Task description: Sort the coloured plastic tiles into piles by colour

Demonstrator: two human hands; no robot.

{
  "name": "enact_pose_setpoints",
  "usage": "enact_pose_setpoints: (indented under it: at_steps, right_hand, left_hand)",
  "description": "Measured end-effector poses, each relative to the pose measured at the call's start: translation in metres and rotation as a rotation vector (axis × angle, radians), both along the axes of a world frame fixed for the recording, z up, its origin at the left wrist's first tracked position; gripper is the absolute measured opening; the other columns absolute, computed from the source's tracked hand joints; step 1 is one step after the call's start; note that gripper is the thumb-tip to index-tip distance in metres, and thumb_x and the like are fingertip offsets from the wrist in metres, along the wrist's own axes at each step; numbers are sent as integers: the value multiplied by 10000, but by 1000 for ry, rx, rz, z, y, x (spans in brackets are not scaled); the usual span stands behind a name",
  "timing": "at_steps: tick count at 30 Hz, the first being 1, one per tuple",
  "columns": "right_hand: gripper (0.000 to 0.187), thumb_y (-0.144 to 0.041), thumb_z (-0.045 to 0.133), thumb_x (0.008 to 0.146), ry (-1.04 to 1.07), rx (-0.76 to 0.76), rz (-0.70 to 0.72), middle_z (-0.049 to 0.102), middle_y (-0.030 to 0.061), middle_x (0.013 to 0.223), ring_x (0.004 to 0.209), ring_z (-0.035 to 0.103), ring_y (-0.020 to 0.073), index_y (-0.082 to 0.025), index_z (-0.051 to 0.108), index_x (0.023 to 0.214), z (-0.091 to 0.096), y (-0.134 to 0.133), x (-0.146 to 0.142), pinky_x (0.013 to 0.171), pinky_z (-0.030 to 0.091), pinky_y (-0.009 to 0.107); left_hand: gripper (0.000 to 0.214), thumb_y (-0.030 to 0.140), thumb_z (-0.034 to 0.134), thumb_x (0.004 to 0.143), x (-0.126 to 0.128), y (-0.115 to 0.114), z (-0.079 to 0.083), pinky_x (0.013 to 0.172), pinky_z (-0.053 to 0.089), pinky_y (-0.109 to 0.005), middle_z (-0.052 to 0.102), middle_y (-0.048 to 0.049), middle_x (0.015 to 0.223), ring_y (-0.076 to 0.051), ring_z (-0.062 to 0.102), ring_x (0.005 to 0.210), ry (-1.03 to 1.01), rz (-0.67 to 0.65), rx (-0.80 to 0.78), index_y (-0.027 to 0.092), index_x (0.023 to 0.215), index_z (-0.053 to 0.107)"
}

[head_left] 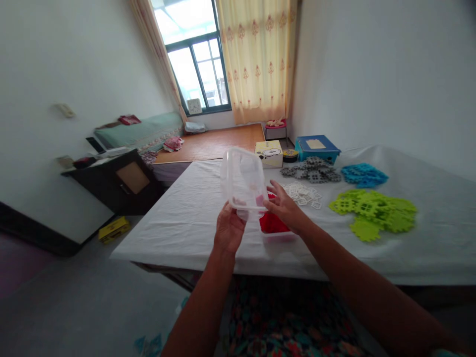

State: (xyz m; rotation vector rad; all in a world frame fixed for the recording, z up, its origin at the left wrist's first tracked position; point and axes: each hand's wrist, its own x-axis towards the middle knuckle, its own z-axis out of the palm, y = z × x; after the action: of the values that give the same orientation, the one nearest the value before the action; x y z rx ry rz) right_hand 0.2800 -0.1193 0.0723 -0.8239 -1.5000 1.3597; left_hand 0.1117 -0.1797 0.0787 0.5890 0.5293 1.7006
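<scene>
A clear plastic lid [244, 178] is held up and tilted on edge above the table. Its lower left corner rests in my left hand [229, 229], the fingers closed around the rim. At its lower right edge is my right hand [284, 206], with the thumb against the rim and the other fingers curved behind. Below and partly behind the lid stands a clear plastic box [279, 238] with red pieces [273, 224] in it. The lid and my right hand hide part of this box.
White pieces [299, 193], grey pieces [312, 170], blue pieces [363, 174] and lime green pieces [375, 210] lie in piles on the white-covered table [174, 218]. Behind them stand a blue box [318, 148], a pale yellow box [268, 154] and a round dark tin [290, 155].
</scene>
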Motion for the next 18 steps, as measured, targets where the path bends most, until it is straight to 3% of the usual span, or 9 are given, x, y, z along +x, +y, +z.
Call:
enact_pose_setpoints:
  at_steps: [3,6,9,12,15,18]
  right_hand:
    - [858,-455,713,728,-25,-31,-48,524,179,1337,1033,621,249,-170,352,1452,1,-8,18,851,534,390]
    - [764,-409,708,724,-204,-30,-136,691,108,948,790,656,217,-131,456,1390,0,-16,43,700,556,352]
    - [644,-377,683,738,-392,13,-219,678,66,763,659,636,186,-113,548,1310,-6,-21,63,589,532,294]
    - [571,-385,662,745,-457,33,-237,687,74,796,640,629,170,-121,599,1247,-16,-24,75,542,508,259]
    - [614,-397,641,754,-476,-6,-221,674,45,740,588,602,150,-120,559,1295,-25,-27,85,524,485,250]
    - [634,-391,609,772,-516,-42,-173,629,2,629,534,566,138,-117,525,1338,-28,-29,92,530,465,253]
  left_hand:
    - [184,251,699,773,12,-13,-13,782,531,-208,687,-17,942,-104,647,858,-43,-80,-49,169,927,642]
    - [255,275,747,732,13,-20,-33,722,529,-203,679,-21,898,-103,644,800,139,-91,-160,158,932,641]
    - [355,360,744,733,11,-20,-50,628,506,-178,654,-27,869,-103,635,766,386,-68,-251,150,998,634]
    - [505,487,678,763,12,-18,-58,531,469,-169,609,-9,805,-93,602,678,570,-61,-280,155,1135,595]
    - [727,525,647,773,17,-20,-61,465,432,-168,570,2,739,-96,557,608,769,-38,-276,134,1354,452]
    - [829,501,641,785,20,-22,-62,540,499,-196,600,-90,1009,-144,604,789,878,-23,-257,185,1472,301]
